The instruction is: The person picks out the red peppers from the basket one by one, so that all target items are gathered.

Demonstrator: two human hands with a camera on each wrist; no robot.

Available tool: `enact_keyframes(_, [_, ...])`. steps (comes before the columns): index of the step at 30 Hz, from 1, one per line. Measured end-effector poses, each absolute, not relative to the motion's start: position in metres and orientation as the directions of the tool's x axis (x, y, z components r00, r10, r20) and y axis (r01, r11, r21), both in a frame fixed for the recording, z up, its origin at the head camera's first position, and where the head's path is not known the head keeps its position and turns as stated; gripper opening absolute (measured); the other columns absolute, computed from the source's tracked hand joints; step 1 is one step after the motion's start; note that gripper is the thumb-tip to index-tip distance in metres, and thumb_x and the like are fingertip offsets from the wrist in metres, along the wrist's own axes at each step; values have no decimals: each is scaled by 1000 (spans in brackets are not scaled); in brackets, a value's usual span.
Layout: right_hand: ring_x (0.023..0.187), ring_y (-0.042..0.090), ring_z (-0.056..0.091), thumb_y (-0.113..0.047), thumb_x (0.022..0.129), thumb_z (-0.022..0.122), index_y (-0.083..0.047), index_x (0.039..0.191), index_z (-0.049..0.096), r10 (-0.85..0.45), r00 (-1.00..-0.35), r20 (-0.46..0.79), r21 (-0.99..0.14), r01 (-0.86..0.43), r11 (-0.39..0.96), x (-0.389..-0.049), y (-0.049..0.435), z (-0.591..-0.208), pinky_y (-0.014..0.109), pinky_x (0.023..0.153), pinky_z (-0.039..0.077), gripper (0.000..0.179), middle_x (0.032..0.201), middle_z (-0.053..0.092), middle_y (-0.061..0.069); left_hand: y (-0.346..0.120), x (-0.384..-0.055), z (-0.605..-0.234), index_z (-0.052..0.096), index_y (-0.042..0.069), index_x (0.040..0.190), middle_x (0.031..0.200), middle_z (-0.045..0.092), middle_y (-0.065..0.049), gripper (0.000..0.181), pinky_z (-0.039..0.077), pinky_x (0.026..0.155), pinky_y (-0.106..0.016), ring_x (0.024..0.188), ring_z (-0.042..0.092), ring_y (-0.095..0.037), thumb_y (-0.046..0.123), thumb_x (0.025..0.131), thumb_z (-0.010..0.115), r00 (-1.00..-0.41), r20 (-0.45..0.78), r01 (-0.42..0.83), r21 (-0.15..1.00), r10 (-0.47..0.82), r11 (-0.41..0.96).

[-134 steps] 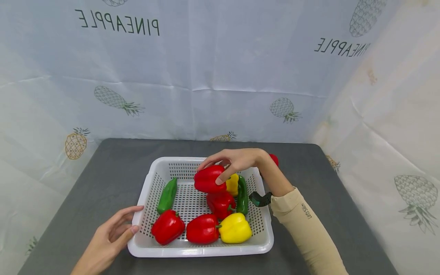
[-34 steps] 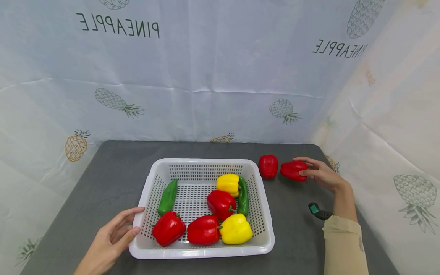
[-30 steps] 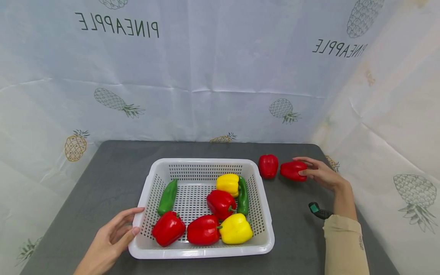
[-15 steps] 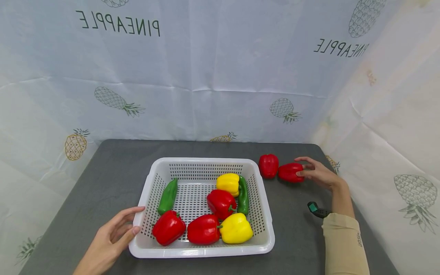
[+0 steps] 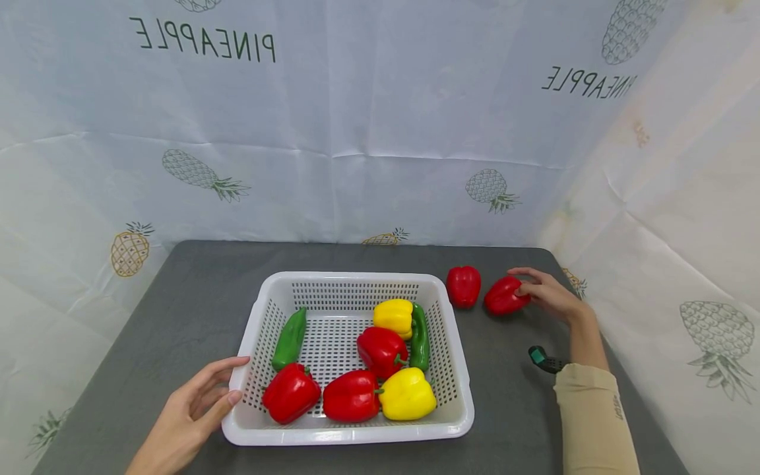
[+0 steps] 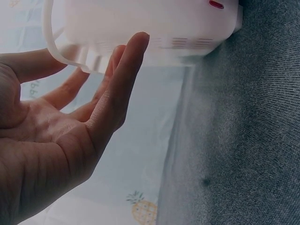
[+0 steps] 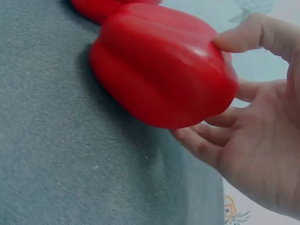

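The left hand [image 5: 184, 412] rests wide against the white basket [image 5: 344, 436], fingertips at the rim on its left side; on my left wrist feed the fingers stretch out nearly straight. Along the near edge inside, I see three peppers in a row: a near-left red pepper [image 5: 291, 394], a near-middle red pepper [image 5: 350, 397] and a near-right yellow pepper [image 5: 407, 394], the middle one's stem meeting the yellow. At right, a beige sleeve [image 5: 596, 415] ends below a dark wristband [image 5: 547, 360]. Deeper in the basket lie a long green pepper [image 5: 289, 340] by the left wall, an inner red pepper [image 5: 382, 351] right of centre, a slim green pepper [image 5: 420, 340] along the right side and a far yellow pepper [image 5: 392, 316] beside it. Beyond the basket's right side, the right hand [image 5: 549, 295] holds the outer red pepper [image 5: 503, 297] between thumb and fingers, low over the grey desk [image 5: 208, 290]; I cannot tell whether it touches. The second red pepper [image 5: 464, 287] sits between it and the basket's far right corner. Behind hangs a pale cloth [image 5: 380, 99] printed with pineapples.
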State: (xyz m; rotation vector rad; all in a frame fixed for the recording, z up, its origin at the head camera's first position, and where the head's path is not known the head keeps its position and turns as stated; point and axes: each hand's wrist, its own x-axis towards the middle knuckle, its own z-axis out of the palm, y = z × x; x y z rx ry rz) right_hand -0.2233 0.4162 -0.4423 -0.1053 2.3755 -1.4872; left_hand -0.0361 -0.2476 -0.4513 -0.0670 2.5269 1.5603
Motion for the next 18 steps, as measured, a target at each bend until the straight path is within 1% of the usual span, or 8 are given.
enact_keyframes(2, [96,5,65,-13,109,54,5,161,33,-223,-947,-231,-883,109,456,-225,412,-442,24,88,58,59,102,68,-13,-248,-36,-451,50,16,157,137,65,-16,59,69,83,-38,109,70,-2,21,104,74,-983,-179,-139,881,47,453])
enact_keyframes(3, [96,5,65,-13,109,54,4,161,33,-215,-950,-226,-882,106,460,-226,411,-443,24,88,58,59,103,68,-13,-248,-36,-451,50,16,158,137,65,-16,59,69,84,-38,109,70,-2,22,104,74,-982,-184,-143,880,47,452])
enact_keyframes(6, [99,4,65,-14,110,53,3,162,34,-188,-959,-213,-882,106,460,-227,405,-443,23,89,58,58,116,66,-10,-247,-36,-451,49,16,158,136,65,-16,60,69,83,-37,109,70,-2,21,104,74,-981,-191,-150,884,48,442])
enact_keyframes(10, [105,1,65,-18,112,54,2,162,35,-148,-966,-214,-886,128,445,-228,401,-445,21,92,60,57,137,59,0,-247,-36,-451,49,15,158,136,65,-17,59,69,83,-38,108,70,-2,21,104,74,-981,-188,-149,887,48,436])
enact_keyframes(13, [108,-1,65,-23,113,56,1,162,36,-127,-968,-216,-882,138,450,-227,400,-446,23,93,61,59,146,57,7,-247,-36,-451,49,16,158,136,65,-16,59,69,84,-40,108,70,-1,21,104,74,-981,-189,-150,886,45,439])
enact_keyframes(16, [110,-2,65,-28,112,59,1,161,39,-121,-970,-213,-877,134,462,-226,400,-445,25,94,62,60,148,56,6,-247,-36,-451,49,16,158,136,65,-16,59,69,83,-40,108,70,-1,21,104,74,-980,-192,-154,886,44,437])
enact_keyframes(18, [110,-3,65,-30,112,60,1,160,42,-128,-970,-209,-873,126,472,-226,399,-443,24,94,61,60,145,57,3,-247,-36,-451,49,15,158,137,64,-17,60,69,83,-40,108,70,-1,21,104,74,-979,-198,-161,888,43,430])
